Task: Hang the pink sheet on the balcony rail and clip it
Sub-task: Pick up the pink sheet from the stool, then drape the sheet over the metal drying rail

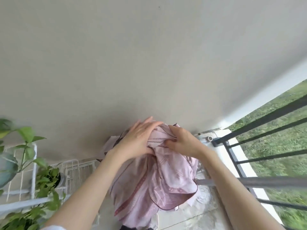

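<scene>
The pink sheet point(154, 178), patterned with darker pink bands and a dark edge trim, hangs bunched in front of me at the lower middle of the head view. My left hand point(139, 138) lies over the top of the bunch with its fingers spread and pressed on the cloth. Touching it from the right, my right hand point(182, 141) pinches a fold of the sheet between thumb and fingers. The black balcony rail point(265, 117) runs along the right side, apart from the sheet. No clip is visible.
A plain grey wall point(132, 63) fills the upper view. A white wire rack point(73, 170) and leafy potted plants point(44, 180) stand at the lower left. Grass point(282, 146) lies beyond the rail. A grey horizontal bar point(249, 181) crosses at the right.
</scene>
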A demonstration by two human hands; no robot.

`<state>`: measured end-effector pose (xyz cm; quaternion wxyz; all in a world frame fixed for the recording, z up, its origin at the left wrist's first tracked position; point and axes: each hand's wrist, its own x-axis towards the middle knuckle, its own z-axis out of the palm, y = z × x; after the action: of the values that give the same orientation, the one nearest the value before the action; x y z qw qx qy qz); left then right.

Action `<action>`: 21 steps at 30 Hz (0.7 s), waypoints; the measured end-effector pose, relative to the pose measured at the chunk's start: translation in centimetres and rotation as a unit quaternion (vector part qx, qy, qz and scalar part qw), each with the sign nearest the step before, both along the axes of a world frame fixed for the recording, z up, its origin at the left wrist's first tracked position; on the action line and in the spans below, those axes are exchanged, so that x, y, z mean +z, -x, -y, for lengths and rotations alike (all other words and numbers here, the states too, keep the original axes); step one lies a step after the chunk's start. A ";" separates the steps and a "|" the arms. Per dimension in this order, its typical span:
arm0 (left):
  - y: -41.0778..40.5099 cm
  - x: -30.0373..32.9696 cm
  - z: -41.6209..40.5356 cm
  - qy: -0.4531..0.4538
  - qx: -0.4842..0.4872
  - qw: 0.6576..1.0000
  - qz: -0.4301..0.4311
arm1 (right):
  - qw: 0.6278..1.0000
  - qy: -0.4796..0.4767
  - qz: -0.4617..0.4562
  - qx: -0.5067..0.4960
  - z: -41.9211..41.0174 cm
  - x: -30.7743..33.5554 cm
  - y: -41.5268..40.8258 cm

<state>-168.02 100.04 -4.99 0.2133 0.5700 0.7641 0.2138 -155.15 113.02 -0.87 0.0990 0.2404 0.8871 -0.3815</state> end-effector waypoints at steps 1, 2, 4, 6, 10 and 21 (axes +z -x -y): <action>-0.1 1.0 -0.3 -0.011 0.006 1.000 0.020 | 1.000 0.008 -0.003 -0.006 -0.1 0.9 -0.4; -0.2 1.9 -0.5 -0.009 0.013 0.999 0.029 | 1.000 0.013 -0.001 -0.018 0.0 1.7 -0.7; -0.7 3.6 -0.5 0.008 0.023 0.999 0.032 | 0.999 0.010 0.000 -0.041 0.7 2.3 -1.7; -1.2 5.0 -0.1 0.034 0.023 0.999 0.031 | 0.997 -0.007 -0.033 -0.070 1.8 2.3 -3.0; -2.0 7.0 0.1 0.053 0.028 0.998 -0.004 | 0.995 -0.042 -0.065 -0.063 4.2 2.7 -6.0; -3.5 10.8 0.9 0.057 0.000 0.998 0.001 | 0.959 -0.264 -0.086 -0.050 3.4 3.4 -7.5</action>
<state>-164.49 99.17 5.80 0.2463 0.5568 0.7747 0.1710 -147.67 109.59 2.51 -0.0636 0.2685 0.9482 -0.1574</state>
